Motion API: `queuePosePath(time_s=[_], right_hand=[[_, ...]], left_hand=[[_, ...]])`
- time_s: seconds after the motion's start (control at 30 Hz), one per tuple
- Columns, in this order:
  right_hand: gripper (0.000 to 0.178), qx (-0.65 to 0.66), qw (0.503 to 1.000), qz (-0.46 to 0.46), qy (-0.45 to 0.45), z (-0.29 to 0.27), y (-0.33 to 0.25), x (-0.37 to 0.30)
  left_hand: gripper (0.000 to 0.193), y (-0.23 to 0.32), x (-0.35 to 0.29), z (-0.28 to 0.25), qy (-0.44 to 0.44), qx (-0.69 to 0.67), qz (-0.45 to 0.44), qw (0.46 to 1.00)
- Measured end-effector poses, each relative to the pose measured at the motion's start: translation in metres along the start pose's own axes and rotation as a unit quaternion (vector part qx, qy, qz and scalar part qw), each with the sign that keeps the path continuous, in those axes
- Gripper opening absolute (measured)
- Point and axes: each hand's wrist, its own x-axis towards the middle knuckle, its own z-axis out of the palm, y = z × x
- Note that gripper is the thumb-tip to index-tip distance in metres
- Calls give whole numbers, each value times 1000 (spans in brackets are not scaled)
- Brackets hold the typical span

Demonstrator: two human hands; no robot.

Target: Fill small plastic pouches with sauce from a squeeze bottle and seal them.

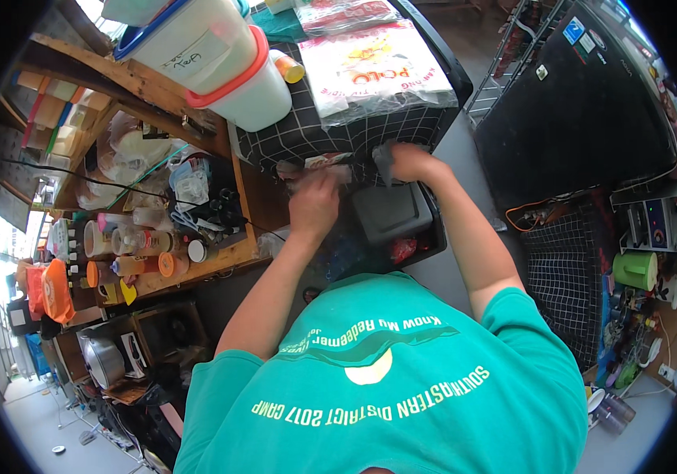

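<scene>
My left hand [314, 207] is at the front edge of the surface covered in black-and-white checked cloth [275, 150]. Its fingers are closed on a crumpled piece of thin clear plastic [340, 171], beside some reddish-and-white packaging. To the right, my right hand [417, 163] grips a limp grey piece [383, 163] that hangs from its fingers; whether this is cloth or plastic I cannot tell. Just below the hands is a grey lidded box [390, 212], with a shiny red packet [403, 250] next to it.
White tubs with a red rim [255, 107] and a blue rim [188, 51], a yellow-capped container [289, 68] and plastic-wrapped printed packs [378, 67] stand on the checked cloth. Left is a wooden shelf [220, 257] with several jars; right, a black fridge [575, 110].
</scene>
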Motion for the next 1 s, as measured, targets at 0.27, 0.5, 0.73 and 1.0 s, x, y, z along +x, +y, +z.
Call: queuePosePath(time_s=[0.27,0.5,0.73,1.0], right_hand=[[62,122,937,-75,319,46,34,-27],[40,118,858,-86,493,45,13,-58],[33,27,841,-214,496,62,4,-56],[46,-29,940,-95,326,101,29,-8]], left_hand=[[26,-1,9,-3,67,-23,-20,997],[16,-12,29,-10,65,-130,-149,978],[18,-26,29,-18,70,-197,-213,954],[16,-31,31,-21,58,-306,-258,915]])
